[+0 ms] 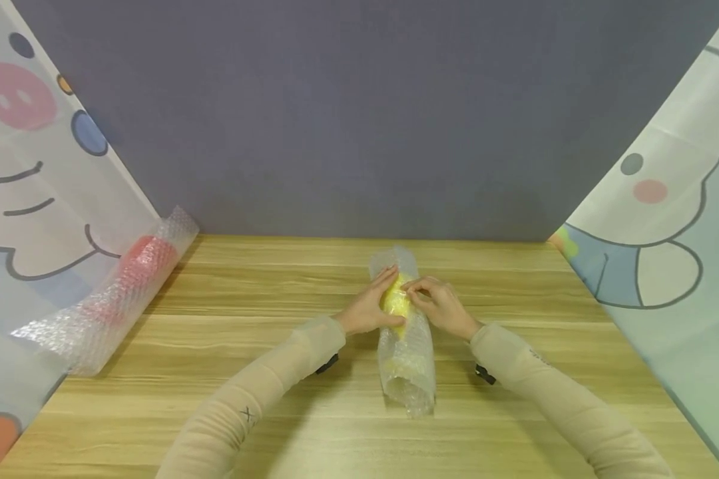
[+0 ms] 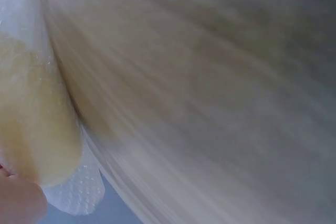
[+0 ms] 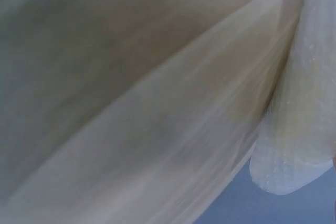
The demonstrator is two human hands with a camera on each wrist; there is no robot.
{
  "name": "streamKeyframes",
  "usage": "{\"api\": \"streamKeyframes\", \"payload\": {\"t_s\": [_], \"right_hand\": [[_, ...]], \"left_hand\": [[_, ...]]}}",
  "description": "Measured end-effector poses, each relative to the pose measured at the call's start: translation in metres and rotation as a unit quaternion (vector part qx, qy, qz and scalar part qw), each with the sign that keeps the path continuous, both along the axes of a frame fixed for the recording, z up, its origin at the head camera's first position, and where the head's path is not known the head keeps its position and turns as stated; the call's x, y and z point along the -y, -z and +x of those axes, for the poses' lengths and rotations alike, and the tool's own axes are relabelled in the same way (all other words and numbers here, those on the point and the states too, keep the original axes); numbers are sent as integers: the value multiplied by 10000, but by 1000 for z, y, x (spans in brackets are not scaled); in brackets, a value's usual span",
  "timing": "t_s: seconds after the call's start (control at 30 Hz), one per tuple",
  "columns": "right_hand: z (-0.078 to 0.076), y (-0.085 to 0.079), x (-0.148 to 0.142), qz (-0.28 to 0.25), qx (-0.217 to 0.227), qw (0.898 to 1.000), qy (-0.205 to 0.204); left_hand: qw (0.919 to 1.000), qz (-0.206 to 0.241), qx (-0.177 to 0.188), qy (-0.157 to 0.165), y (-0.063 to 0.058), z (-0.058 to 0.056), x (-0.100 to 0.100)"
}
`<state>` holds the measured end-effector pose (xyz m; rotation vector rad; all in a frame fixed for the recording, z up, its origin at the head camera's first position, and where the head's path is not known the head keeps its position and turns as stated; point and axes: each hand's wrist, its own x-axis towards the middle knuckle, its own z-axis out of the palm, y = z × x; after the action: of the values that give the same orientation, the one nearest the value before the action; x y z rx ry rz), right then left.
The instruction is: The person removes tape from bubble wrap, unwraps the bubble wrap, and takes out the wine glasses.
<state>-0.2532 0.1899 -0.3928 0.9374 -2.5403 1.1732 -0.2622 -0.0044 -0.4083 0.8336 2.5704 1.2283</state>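
Here, a person's two hands work over a roll of clear bubble wrap (image 1: 409,359) lying lengthwise on the wood-grain table (image 1: 257,279), a little right of the table's middle. Inside it sits a yellow object (image 1: 397,304), its exact kind blurred by the film, in the upper half of the roll; the near end of the wrap gapes open toward the person. The left hand (image 1: 367,309) rests against the roll's left side with its fingers fairly straight and spread, thumb lying across the top over the yellow. The right hand (image 1: 445,307) comes in from the other side with curled fingers, thumb and forefinger pinching the wrap beside the yellow object.

Pale sleeves (image 1: 257,392) cover both forearms, and a small black piece (image 1: 327,364) shows beneath the left cuff. In both wrist views, blurred pale fabric fills most of the picture, with the wrapped yellow shape at one edge.

Well apart, at the table's left edge, a second bubble-wrap bundle (image 1: 146,263) with something red inside lies slantwise beside a cartoon-printed panel (image 1: 18,159). A dark grey panel (image 1: 359,120) stands along the far edge.
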Motion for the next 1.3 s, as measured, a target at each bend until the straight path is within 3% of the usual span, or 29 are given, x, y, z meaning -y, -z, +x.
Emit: {"api": "streamKeyframes", "payload": {"t_s": [0.33,0.8,1.07,1.3], "right_hand": [[3,4,-5,-286,314,9987,294],[5,8,-4,-336,319,9981,397],[2,8,-6,-720,553,9953,326],[5,9,-7,-449,397,9972,450]], "left_hand": [[10000,16,-4,94,-3,1,-5],[9999,4,-29,119,-3,1,-4],[9999,-21,-87,148,-6,-3,-5],[9999,-19,-97,113,-3,0,-6]]}}
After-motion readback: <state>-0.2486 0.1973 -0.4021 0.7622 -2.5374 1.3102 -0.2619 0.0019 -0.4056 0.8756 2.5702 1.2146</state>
